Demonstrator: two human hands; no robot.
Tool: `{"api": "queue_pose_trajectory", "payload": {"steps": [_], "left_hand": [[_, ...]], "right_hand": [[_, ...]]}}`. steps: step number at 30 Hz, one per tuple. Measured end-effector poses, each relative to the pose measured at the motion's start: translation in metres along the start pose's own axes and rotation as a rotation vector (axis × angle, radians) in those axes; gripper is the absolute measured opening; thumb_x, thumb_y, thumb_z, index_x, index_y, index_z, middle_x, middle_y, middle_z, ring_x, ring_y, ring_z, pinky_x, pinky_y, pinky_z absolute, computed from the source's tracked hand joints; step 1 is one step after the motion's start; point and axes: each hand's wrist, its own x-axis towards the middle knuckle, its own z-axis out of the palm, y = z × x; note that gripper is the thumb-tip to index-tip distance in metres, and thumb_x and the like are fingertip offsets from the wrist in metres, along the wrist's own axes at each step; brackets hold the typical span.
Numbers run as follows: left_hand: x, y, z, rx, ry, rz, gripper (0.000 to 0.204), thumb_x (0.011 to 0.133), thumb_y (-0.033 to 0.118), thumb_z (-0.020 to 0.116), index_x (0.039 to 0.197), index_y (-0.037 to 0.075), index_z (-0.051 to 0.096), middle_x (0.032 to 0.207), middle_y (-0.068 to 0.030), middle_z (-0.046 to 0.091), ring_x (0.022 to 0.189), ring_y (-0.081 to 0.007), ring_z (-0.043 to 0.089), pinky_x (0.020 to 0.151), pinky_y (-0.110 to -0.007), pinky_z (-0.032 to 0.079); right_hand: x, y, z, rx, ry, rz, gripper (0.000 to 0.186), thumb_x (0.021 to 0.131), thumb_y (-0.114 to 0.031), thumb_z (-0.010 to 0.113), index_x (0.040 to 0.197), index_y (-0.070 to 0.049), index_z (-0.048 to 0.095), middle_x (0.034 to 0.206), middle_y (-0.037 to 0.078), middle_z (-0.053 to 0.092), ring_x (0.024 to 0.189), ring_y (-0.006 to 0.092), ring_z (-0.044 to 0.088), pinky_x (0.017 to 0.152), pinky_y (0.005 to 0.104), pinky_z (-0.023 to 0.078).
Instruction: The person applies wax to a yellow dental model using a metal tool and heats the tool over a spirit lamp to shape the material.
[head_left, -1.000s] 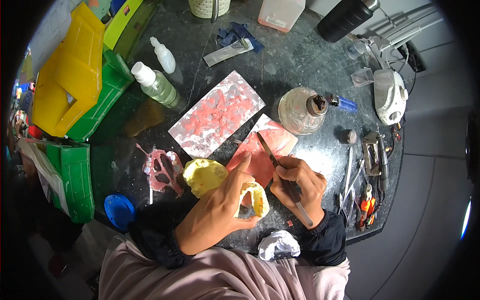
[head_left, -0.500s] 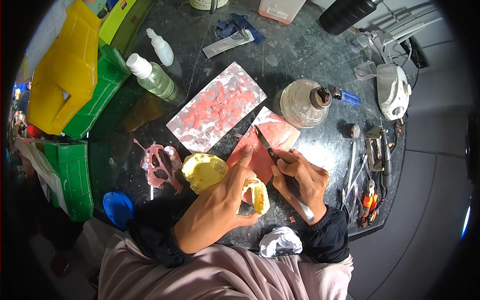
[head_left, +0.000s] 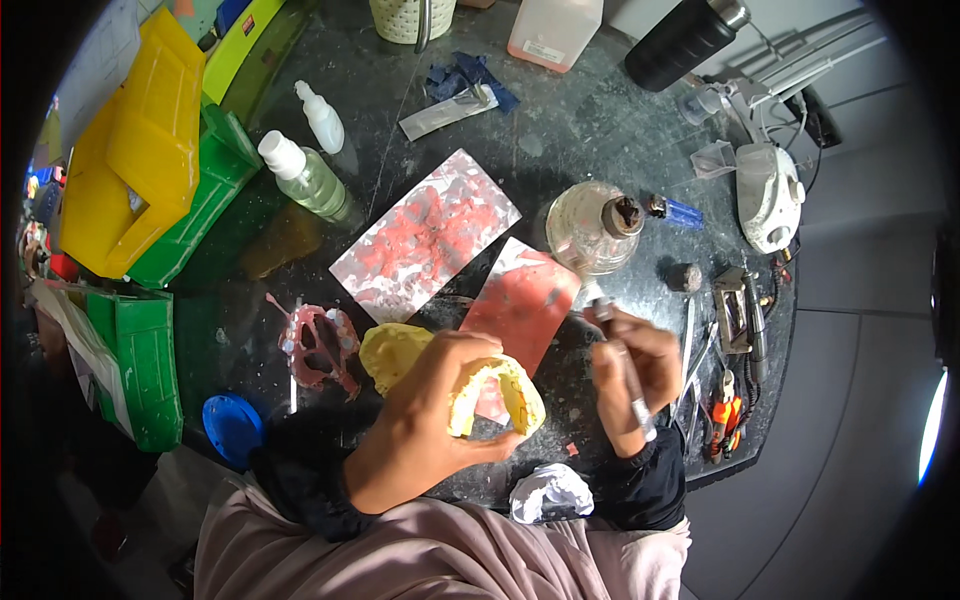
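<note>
My left hand (head_left: 425, 410) grips a yellow horseshoe-shaped dental cast (head_left: 522, 398), thumb and fingers on its outer sides. Beside that hand lies a second yellow dental cast (head_left: 388, 352), partly covered by the fingers. In my right hand (head_left: 640, 375) is a wax knife (head_left: 625, 370), slightly blurred, its far end close to the glass spirit lamp (head_left: 575, 235). A pink wax sheet (head_left: 530, 305) rests on the dark table between the two hands. Near the front edge sits a white plaster dental cast (head_left: 552, 492).
At left lie a pink framework piece (head_left: 318, 345), a blue lid (head_left: 233, 428), and yellow (head_left: 130, 150) and green bins (head_left: 148, 370). A wax-smeared board (head_left: 425, 235) and a spray bottle (head_left: 303, 175) stand farther back. Pliers (head_left: 722, 415) and metal tools lie right.
My right hand has lifted the wax knife off the pink sheet and moved right, its tip now near the lamp. My left hand has turned the yellow cast, showing more of its arch.
</note>
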Motion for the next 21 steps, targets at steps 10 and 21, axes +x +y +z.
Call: {"api": "queue_pose_trajectory", "payload": {"steps": [10, 21], "left_hand": [[0.001, 0.007, -0.009, -0.818, -0.039, -0.411, 0.072, 0.055, 0.006, 0.078, 0.118, 0.000, 0.044, 0.087, 0.0020, 0.049, 0.073, 0.0006, 0.046, 0.063, -0.012, 0.041], [0.003, 0.012, -0.012, -0.859, -0.105, -0.540, 0.082, 0.053, 0.007, 0.082, 0.123, -0.002, 0.041, 0.098, -0.0019, 0.050, 0.082, -0.0028, 0.050, 0.066, -0.013, 0.046]], "right_hand": [[0.022, 0.006, -0.019, 0.232, 0.359, 0.226, 0.021, 0.083, -0.005, 0.060, 0.101, 0.004, 0.057, 0.091, 0.017, 0.063, 0.082, 0.0248, 0.064, 0.081, 0.0368, 0.049], [0.021, 0.009, -0.019, 0.273, 0.329, 0.230, 0.018, 0.083, -0.002, 0.059, 0.100, 0.005, 0.058, 0.094, 0.015, 0.060, 0.087, 0.0265, 0.063, 0.080, 0.0361, 0.051]]}}
